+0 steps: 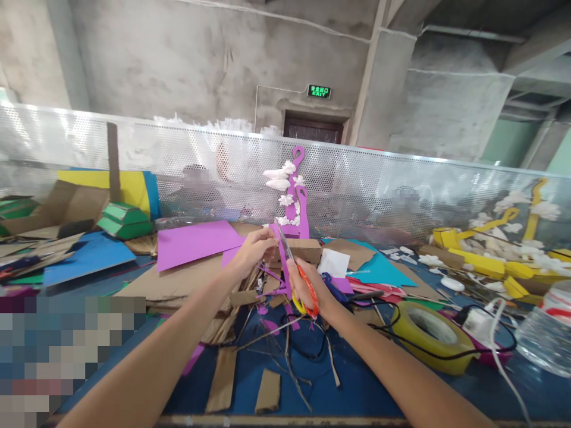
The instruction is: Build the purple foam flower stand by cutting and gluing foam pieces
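Note:
My right hand (306,282) is wrapped round the orange and yellow handles of a pair of scissors (307,288), whose blades point up and away from me. Beside the blades, a narrow purple strip of foam or card (284,264) hangs upright. The fingers of my left hand (255,251) are closed in a pinch at the strip's upper part, close to the scissor tips. Just beyond stands a purple cut-out shape (303,217) with a looped top and white tufts on it. A larger purple sheet (196,244) lies to the left of my left hand.
Cardboard pieces (223,377), twigs and purple scraps litter the blue table. At right are a wide tape roll (432,336), a white plug (479,324), cables and a clear bottle (548,330). A perforated metal panel (348,190) runs along the back. Green boxes (125,220) stand left.

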Motion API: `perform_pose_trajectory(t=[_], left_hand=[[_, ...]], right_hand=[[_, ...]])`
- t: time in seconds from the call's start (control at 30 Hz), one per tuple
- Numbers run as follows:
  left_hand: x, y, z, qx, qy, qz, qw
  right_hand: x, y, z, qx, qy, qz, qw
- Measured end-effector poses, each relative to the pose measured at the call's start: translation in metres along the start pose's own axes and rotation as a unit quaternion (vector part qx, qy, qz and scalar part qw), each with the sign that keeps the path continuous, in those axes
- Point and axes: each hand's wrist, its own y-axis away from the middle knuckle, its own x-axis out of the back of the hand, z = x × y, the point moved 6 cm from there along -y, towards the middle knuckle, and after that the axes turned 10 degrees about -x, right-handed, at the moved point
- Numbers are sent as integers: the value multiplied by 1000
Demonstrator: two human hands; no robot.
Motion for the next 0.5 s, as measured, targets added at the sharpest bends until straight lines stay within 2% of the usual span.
perform_pose_trajectory(t=[0.1, 0.23, 0.5], left_hand=[[-9, 3, -6, 2, -19, -33, 999], [-11, 2, -10, -8, -37, -42, 998], [-1, -3, -6, -14, 12, 17, 1000]], right_hand=[[8, -2, 0, 3, -7, 15, 1000], [15, -4, 0, 7, -12, 19, 1000], [13, -4, 2, 3, -21, 6, 1000]])
